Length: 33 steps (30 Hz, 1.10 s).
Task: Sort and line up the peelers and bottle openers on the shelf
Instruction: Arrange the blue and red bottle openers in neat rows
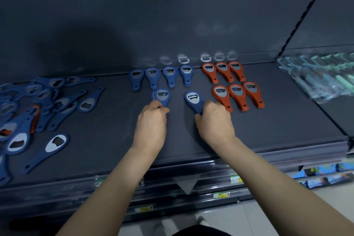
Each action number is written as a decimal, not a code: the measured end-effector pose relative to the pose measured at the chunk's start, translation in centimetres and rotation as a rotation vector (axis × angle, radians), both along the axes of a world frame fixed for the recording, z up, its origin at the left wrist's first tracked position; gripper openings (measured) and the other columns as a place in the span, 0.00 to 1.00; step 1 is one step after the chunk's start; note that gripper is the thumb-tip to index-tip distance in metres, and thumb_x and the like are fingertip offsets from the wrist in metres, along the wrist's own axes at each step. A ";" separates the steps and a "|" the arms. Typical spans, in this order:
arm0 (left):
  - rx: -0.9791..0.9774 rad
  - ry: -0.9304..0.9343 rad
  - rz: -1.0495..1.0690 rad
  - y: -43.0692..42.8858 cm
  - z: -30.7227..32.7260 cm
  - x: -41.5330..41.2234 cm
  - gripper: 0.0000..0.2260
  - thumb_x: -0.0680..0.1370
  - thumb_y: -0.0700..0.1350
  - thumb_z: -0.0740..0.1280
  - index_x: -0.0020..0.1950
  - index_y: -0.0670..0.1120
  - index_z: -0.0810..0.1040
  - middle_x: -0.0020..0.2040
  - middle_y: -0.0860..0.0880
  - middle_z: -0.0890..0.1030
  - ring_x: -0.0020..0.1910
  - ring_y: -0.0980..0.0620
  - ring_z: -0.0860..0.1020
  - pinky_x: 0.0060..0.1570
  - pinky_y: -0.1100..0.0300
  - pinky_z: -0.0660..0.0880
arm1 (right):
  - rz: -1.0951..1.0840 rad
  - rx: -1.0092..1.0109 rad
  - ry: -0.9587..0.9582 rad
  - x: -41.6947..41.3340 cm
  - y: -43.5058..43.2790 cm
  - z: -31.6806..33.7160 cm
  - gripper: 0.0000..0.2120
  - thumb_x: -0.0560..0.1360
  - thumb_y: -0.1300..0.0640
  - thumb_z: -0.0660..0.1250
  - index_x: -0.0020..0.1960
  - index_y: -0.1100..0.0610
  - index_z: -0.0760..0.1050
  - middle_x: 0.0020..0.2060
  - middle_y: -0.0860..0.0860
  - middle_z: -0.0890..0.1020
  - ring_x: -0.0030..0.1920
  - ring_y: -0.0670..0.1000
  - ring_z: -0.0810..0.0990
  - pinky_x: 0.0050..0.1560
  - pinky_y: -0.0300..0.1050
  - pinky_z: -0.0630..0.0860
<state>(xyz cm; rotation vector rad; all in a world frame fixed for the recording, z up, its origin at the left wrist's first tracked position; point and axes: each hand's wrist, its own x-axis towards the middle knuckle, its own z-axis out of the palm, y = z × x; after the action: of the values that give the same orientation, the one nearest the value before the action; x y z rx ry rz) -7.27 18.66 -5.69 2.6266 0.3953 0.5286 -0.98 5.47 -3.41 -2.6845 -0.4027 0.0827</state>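
Observation:
On the dark shelf several short blue bottle openers stand in a row at the back, with orange bottle openers lined up in two rows to their right. My left hand grips the handle of a blue opener, which seems stacked on another. My right hand holds the handle of a second blue opener, tilted to the left, just beside the orange rows.
A loose heap of long-handled blue openers covers the shelf's left side, with one orange piece among them. Bagged teal peelers lie at the far right. Price labels run along the front edge.

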 end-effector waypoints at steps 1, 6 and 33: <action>-0.007 -0.011 0.004 0.1 0.0 -0.2 0.09 0.76 0.30 0.63 0.51 0.35 0.82 0.48 0.41 0.79 0.45 0.42 0.78 0.46 0.48 0.76 | -0.007 0.007 -0.006 0.1 0.1 -0.1 0.08 0.76 0.60 0.62 0.52 0.65 0.71 0.51 0.60 0.77 0.52 0.62 0.76 0.40 0.44 0.65; -0.049 -0.029 0.043 0.2 -0.3 -0.6 0.07 0.77 0.34 0.65 0.46 0.33 0.81 0.46 0.41 0.79 0.43 0.45 0.78 0.44 0.52 0.77 | -0.059 0.034 -0.019 0.0 -0.4 -0.6 0.08 0.76 0.57 0.63 0.47 0.62 0.69 0.50 0.60 0.78 0.50 0.62 0.77 0.39 0.44 0.65; -0.042 0.153 0.271 -3.7 1.1 2.8 0.10 0.76 0.42 0.65 0.53 0.38 0.71 0.51 0.39 0.76 0.50 0.40 0.76 0.45 0.53 0.71 | -0.120 0.052 -0.025 2.4 1.5 -1.2 0.10 0.75 0.54 0.65 0.44 0.62 0.72 0.45 0.60 0.81 0.46 0.60 0.80 0.34 0.43 0.66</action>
<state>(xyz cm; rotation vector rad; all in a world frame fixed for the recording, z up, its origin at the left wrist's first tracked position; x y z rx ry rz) -4.48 14.95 -4.61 2.5956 0.8095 0.3981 1.45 6.93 -4.57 -2.6534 -0.2476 0.0033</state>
